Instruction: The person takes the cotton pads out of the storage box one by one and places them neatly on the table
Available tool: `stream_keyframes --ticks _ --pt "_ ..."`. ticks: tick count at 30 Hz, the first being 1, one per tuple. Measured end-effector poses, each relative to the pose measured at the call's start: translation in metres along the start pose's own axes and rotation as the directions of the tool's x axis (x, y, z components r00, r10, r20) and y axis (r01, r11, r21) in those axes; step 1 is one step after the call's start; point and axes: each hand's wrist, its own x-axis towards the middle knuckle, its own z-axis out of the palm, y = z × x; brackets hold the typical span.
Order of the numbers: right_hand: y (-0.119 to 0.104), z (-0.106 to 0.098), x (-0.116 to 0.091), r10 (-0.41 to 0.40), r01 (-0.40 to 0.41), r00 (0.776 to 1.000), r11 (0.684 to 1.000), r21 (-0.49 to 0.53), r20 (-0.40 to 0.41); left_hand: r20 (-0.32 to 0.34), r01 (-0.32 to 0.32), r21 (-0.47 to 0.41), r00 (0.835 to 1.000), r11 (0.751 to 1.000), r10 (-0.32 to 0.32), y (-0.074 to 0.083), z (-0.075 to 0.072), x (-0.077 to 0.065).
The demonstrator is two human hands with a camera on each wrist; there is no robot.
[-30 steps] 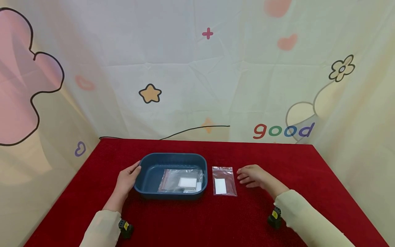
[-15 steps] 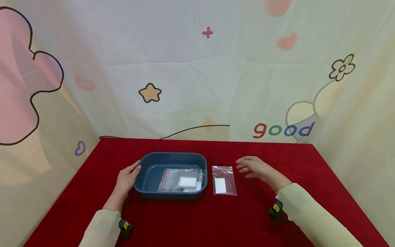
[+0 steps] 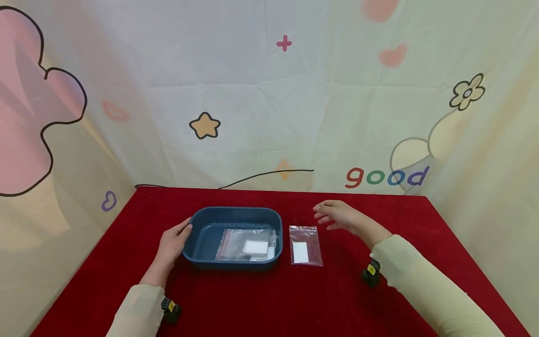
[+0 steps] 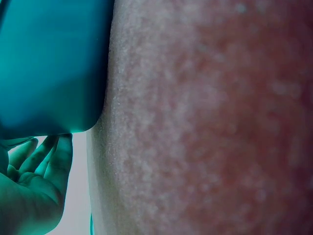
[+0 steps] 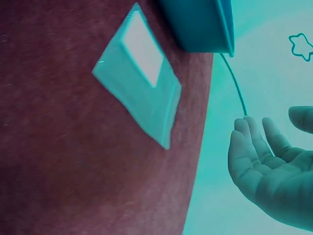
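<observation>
A blue rectangular plastic basin (image 3: 206, 266) stands on the red cloth. My left hand (image 3: 171, 242) holds its left side, thumb at the rim; in the left wrist view, the fingers (image 4: 62, 159) touch the outer wall. Inside the basin, toward its right, lie clear zip bags (image 3: 236, 238) with white cards. One more clear zip bag (image 3: 313, 241) with a white card (image 3: 301, 252) lies flat to the right of the basin. My right hand (image 3: 338, 215) hovers just beyond and right of that bag, fingers loosely bent, holding nothing. The right wrist view shows its palm (image 5: 279, 186).
A red cloth (image 3: 269, 304) covers the table. Its far edge meets a pale printed curtain (image 3: 261, 103), which continues along both sides. A camera strap (image 3: 372, 271) sits on my right wrist and a similar camera (image 3: 170, 310) on my left.
My right hand has moved away from me and slightly to the left, past the loose bag. The left hand, basin and bags hold their places.
</observation>
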Motion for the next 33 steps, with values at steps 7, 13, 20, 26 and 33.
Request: stream_keyframes --ticks 7,13,20,26,33 --pt "-0.017 0.001 0.007 -0.026 0.026 1.0 0.999 -0.02 0.005 -0.001 0.001 -0.002 1.0 1.0 -0.001 0.001 0.0 0.001" --pt "-0.033 0.003 0.014 -0.028 0.029 0.999 0.997 -0.068 0.026 -0.002 0.008 0.01 1.0 1.0 -0.008 0.001 0.0 0.001" --pt "-0.048 0.007 0.023 -0.052 0.057 0.997 0.991 -0.119 0.048 -0.012 0.01 0.016 1.0 1.0 -0.009 0.0 0.0 0.002" --pt "-0.06 0.013 0.028 -0.064 0.074 0.995 0.988 -0.134 0.076 -0.011 0.018 0.025 1.0 1.0 -0.017 0.0 0.0 0.002" --pt "-0.073 0.018 0.037 -0.063 0.081 0.992 0.982 -0.17 0.106 -0.007 0.014 0.022 1.0 1.0 -0.014 -0.001 0.0 0.002"
